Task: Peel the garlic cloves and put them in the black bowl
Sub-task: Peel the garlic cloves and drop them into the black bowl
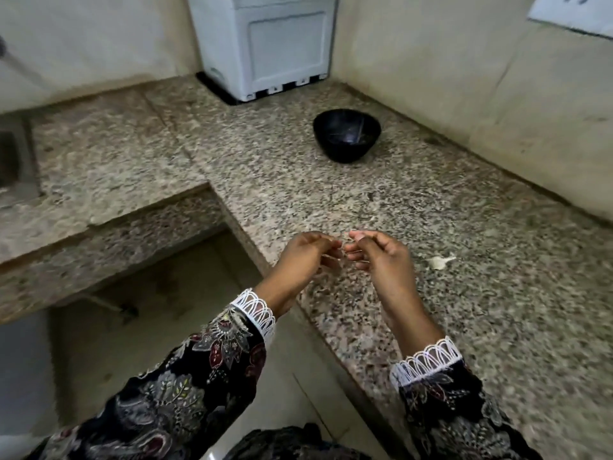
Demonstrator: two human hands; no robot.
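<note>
My left hand (306,257) and my right hand (378,257) meet fingertip to fingertip above the front edge of the granite counter (464,293). Their fingers are curled and pinch a small pale garlic clove (346,244), mostly hidden between them. A second garlic clove (439,262), whitish with its skin on, lies on the counter just right of my right hand. The black bowl (346,136) stands farther back on the counter, well beyond both hands. I cannot tell if anything lies inside it.
A white appliance (265,44) stands in the back corner behind the bowl. Walls close the counter at the back and right. A lower granite ledge (99,167) runs to the left, with a sink edge (13,161) at far left. Floor lies below the hands.
</note>
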